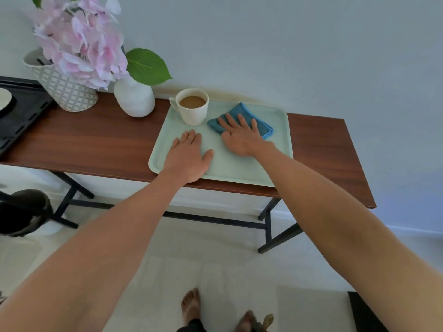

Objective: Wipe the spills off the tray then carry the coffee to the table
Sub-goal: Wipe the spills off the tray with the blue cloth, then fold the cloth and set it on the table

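A pale green tray (230, 167) lies on a narrow wooden console table (96, 140) against the wall. A white cup of milky coffee (193, 107) stands in the tray's far left corner. A folded blue cloth (242, 113) lies flat on the tray just right of the cup. My right hand (239, 136) presses palm-down on the cloth's near part, fingers spread. My left hand (188, 156) rests flat on the bare tray near its front left, holding nothing. No spill is visible on the tray surface.
A white vase (134, 98) with pink flowers (81, 41) and a patterned pot (64, 85) stand left of the tray. A black tray (16, 116) sits at the table's left end. My bare feet (191, 305) stand on a pale floor.
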Demonstrator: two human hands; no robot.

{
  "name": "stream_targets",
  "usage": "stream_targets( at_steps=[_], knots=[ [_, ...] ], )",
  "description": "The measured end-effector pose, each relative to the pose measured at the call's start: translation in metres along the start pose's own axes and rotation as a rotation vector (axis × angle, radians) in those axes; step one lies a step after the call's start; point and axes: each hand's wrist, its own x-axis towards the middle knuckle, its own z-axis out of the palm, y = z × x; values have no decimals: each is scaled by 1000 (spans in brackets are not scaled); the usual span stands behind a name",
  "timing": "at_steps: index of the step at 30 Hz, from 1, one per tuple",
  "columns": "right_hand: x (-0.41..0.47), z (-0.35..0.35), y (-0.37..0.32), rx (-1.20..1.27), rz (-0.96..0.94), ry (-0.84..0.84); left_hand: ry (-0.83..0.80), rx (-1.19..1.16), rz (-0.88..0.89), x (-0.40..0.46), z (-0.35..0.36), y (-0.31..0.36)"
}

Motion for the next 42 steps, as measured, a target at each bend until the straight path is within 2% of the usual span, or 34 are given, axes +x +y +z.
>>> stream_targets(
  at_steps=[4, 8, 10, 13, 15, 16, 19, 21, 23, 27, 31, 35, 38, 42],
  knots=[
    [-66, 16, 7, 49, -18, -55, 17, 7, 3, 0, 5, -3],
    [-133, 6, 15, 305, -43, -219, 76, 19, -3, 0, 9, -4],
    [-157, -9, 20, 656, 86, -252, 201, 52, 1, -4, 8, 0],
    [-183, -28, 42, 1296, 288, -258, 403, 66, 96, -8, 4, 16],
    [-194, -35, 63, 1622, 278, -296, 433, -127, 195, -8, 0, 36],
    [-199, -38, 71, 1746, 257, -324, 381, -310, 221, -8, -5, 50],
    [-208, -43, 90, 1941, 215, -329, -22, -1003, 160, -6, -25, 100],
    [-210, -46, 102, 1968, 198, -289, -312, -1253, 140, -2, -35, 128],
    [-211, -51, 112, 1960, 185, -248, -431, -1296, 174, 0, -39, 150],
    [-214, -60, 135, 1956, 175, -194, -365, -1289, 177, 8, -35, 181],
    [-226, -59, 163, 1935, 127, -138, -203, -1249, 125, 17, -35, 202],
    [-228, -49, 185, 1606, 271, 153, -133, -1082, 144, 22, -34, 216],
    [-221, -50, 192, 1483, 314, 361, -94, -964, 169, 26, -33, 226],
    [-208, -56, 206, 1343, 342, 519, -60, -904, 136, 37, -26, 242]
  ],
)
